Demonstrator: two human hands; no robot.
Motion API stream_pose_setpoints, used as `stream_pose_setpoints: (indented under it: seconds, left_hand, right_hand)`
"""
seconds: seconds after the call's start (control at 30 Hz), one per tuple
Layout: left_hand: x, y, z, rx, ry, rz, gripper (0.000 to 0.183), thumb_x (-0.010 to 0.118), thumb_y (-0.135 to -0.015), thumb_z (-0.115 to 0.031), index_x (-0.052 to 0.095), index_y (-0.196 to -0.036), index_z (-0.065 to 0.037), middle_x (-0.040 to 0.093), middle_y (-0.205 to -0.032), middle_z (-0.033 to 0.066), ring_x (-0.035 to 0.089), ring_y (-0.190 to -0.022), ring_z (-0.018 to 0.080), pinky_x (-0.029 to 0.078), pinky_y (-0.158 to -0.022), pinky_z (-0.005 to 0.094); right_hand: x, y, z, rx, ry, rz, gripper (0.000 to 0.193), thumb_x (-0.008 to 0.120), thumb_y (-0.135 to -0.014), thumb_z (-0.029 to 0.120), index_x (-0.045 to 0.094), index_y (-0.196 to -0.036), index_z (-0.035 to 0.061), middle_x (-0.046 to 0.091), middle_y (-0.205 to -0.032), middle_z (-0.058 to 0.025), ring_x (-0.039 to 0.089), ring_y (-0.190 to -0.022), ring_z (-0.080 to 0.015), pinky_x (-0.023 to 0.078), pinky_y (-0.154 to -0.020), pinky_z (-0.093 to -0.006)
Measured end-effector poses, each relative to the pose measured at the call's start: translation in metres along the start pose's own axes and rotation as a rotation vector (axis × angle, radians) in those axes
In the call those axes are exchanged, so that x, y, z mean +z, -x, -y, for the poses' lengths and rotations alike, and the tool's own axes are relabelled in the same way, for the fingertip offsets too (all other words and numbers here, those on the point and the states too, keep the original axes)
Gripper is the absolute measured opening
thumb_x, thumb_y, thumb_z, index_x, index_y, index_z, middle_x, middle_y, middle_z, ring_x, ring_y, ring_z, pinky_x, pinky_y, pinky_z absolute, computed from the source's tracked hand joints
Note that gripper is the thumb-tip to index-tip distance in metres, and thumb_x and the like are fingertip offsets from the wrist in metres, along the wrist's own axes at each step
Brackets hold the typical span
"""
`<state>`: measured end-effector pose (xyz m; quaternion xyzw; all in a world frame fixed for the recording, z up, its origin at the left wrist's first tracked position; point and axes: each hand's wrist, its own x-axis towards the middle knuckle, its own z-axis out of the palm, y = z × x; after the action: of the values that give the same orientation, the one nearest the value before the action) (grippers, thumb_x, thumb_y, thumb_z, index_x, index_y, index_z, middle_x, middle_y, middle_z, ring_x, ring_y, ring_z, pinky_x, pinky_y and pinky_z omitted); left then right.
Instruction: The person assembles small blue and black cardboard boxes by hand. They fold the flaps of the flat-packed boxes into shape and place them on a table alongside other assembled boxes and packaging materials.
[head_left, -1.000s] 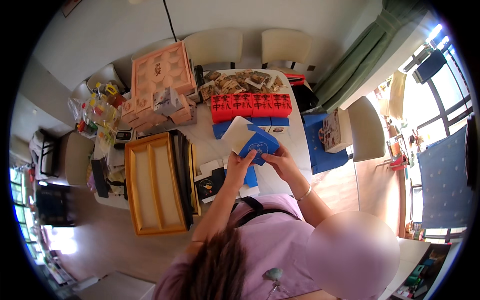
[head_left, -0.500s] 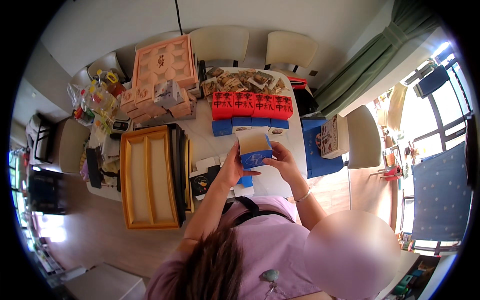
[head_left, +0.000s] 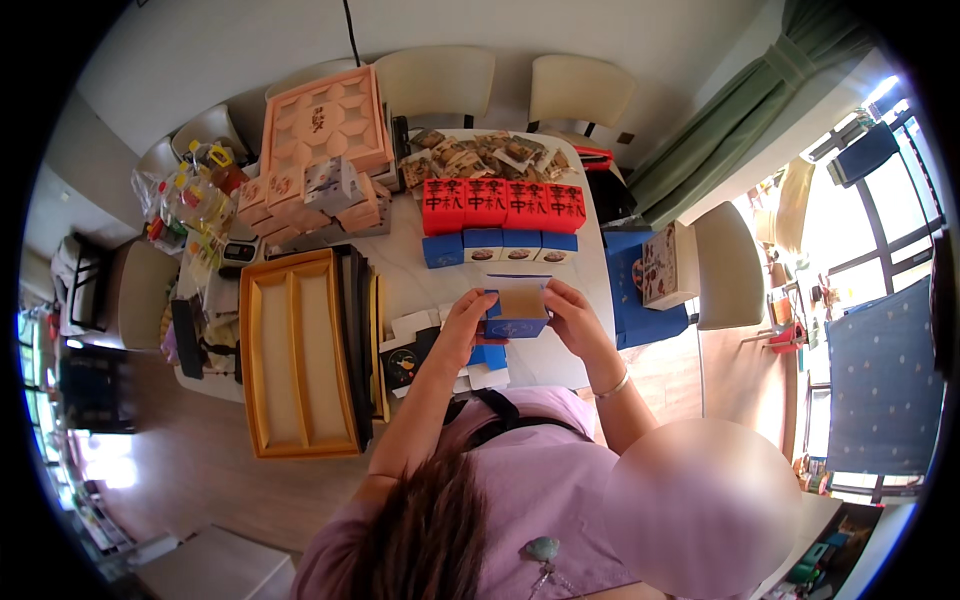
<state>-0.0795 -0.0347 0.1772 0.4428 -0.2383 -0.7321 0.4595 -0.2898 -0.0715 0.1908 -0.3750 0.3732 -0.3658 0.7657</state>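
Note:
Over the front part of the table I hold a small blue cardboard box (head_left: 517, 327) whose open top shows a plain tan inside. My left hand (head_left: 464, 322) is closed on its left side, thumb near the top edge. At the upper right corner, my right hand (head_left: 577, 322) grips the rim with thumb and fingers. Behind it stand several blue-and-white boxes (head_left: 483, 246) in a row, with red boxes (head_left: 505, 206) lined up further back. Below and left of my hands lie white and blue carton pieces (head_left: 487, 368) and a black printed carton (head_left: 402, 366).
Gold-rimmed divided trays (head_left: 293, 350) stack on the left. Pink boxes and a pink tray (head_left: 325, 120) pile up behind them. Small wrapped packets (head_left: 490, 155) heap at the back. Bottles (head_left: 205, 200) crowd the far left; a blue bag (head_left: 645, 315) sits at the right.
The box has tipped so its opening faces up more toward me, and its front shows less. My right hand has moved up from the box's front to its upper corner.

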Motion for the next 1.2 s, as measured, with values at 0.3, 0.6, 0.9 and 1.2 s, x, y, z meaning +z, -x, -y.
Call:
stream_pose_setpoints:
  seconds: [0.3,0.6,0.9,1.2]
  left_hand:
    - [-0.01,-0.029,0.049,0.707,-0.707,-0.329,0.08,0.076,-0.079,-0.038,0.031,-0.139,-0.007,0.046,-0.13,0.0167,0.058,-0.109,0.0278,0.056,-0.078,0.0379]
    - [0.037,0.014,0.007,0.773,-1.122,-0.3,0.1,0.089,-0.054,-0.027,0.032,-0.134,-0.007,0.044,-0.13,0.0191,0.05,-0.116,0.04,0.051,-0.088,0.0437]
    - [0.041,0.021,0.002,0.672,-1.124,-0.207,0.095,0.086,-0.056,-0.026,0.032,-0.132,-0.009,0.048,-0.121,0.0187,0.056,-0.107,0.0385,0.05,-0.085,0.0447]
    - [0.044,0.026,-0.004,0.518,-1.161,-0.148,0.09,0.084,-0.059,-0.028,0.035,-0.132,-0.014,0.049,-0.123,0.0169,0.058,-0.105,0.0379,0.052,-0.083,0.0452]
  right_hand:
    - [0.01,-0.011,-0.015,0.024,0.044,-0.338,0.018,0.063,-0.093,0.024,0.067,-0.101,0.008,0.066,-0.085,0.0019,0.06,-0.075,-0.0053,0.048,-0.064,-0.0221]
    - [0.013,-0.01,-0.014,-0.055,0.039,-0.322,0.024,0.062,-0.094,0.024,0.067,-0.104,0.0022,0.068,-0.089,-0.0021,0.064,-0.076,-0.0088,0.052,-0.067,-0.023]
    - [0.011,-0.013,0.001,-0.369,0.141,-0.342,0.022,0.06,-0.095,0.012,0.066,-0.113,0.0009,0.067,-0.09,-0.0004,0.057,-0.075,-0.004,0.047,-0.063,-0.0194]
    - [0.007,-0.012,0.006,-0.35,0.257,-0.346,0.027,0.061,-0.096,0.02,0.066,-0.111,-0.0018,0.065,-0.087,0.0002,0.054,-0.071,-0.0028,0.04,-0.057,-0.0188]
